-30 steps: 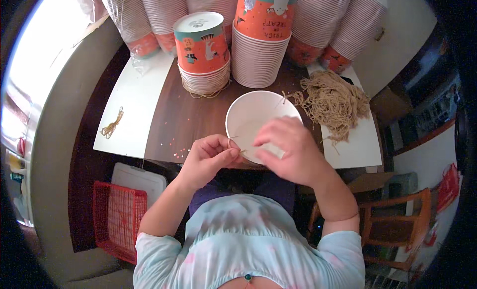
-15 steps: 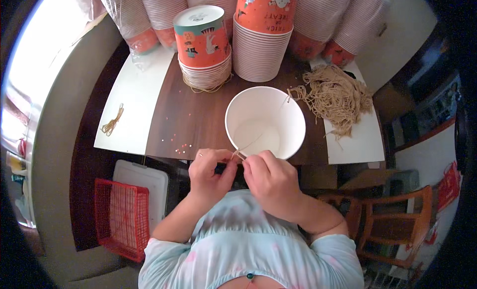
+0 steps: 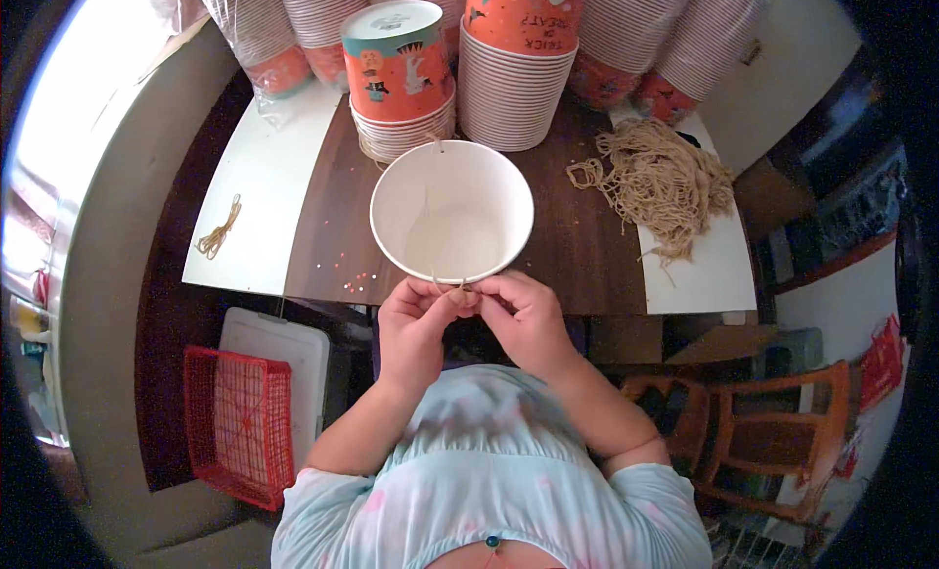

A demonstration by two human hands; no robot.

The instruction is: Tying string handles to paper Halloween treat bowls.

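A white paper bucket (image 3: 504,241) stands at the front of the table, its open mouth toward me. Thin tan twine (image 3: 426,202) runs across its inside, from a hole at the far rim down to the near rim. Right at that near rim, my left hand (image 3: 416,329) pinches the twine between thumb and fingers. My right hand (image 3: 528,324) meets it there, its fingertips also closed on the twine against the bucket's edge. The fingers hide most of the twine's end.
A heap of tan twine (image 3: 665,192) lies at the right. Stacked orange printed buckets (image 3: 401,80) and a taller stack (image 3: 514,94) stand behind, with bagged stacks farther back. A small twine bundle (image 3: 220,227) lies left. A red basket (image 3: 240,422) sits below the table's left side.
The bucket has shifted left and toward me, under my hands. Both hands have come closer together, from holding the twine in front of the bucket to gripping it at the near rim.
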